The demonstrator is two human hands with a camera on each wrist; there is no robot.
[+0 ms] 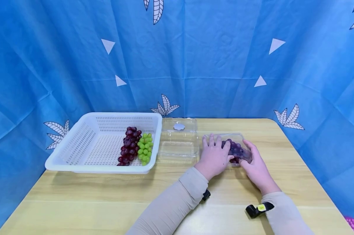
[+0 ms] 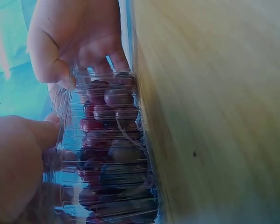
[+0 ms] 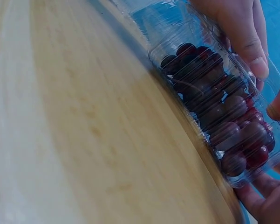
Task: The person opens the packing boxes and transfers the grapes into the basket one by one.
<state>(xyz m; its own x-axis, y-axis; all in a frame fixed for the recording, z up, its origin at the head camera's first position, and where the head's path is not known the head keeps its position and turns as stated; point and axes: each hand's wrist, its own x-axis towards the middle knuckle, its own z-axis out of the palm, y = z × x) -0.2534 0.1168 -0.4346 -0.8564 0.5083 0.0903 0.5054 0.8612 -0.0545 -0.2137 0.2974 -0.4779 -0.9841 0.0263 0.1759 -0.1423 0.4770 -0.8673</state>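
Fingers of our left hand (image 1: 213,158) extend, spread apart, across the left part of the lid of the clear box (image 1: 228,134), pressing without closing round it; its thumb touches the lid's front edge. With our right hand (image 1: 257,168) we grip the right end of the same box, thumb at the near side and fingers bent round the far side.

The box rests on the right part of the wooden table (image 1: 224,212). Inside it we see a bunch of dark grapes (image 1: 235,148), with a thin pale stem visible through the ribbed front wall in the left wrist view. We cannot tell whether the lid is latched.

Left of the box, near our left hand, stands a second clear container (image 1: 178,137), opened out and bearing a white label. Next to it, further left, is a white basket (image 1: 77,168); at its right end lie a red bunch (image 1: 131,147) and a green bunch (image 1: 145,150), side by side. A blue curtain (image 1: 209,58) with white triangles and leaf prints hangs behind the table.
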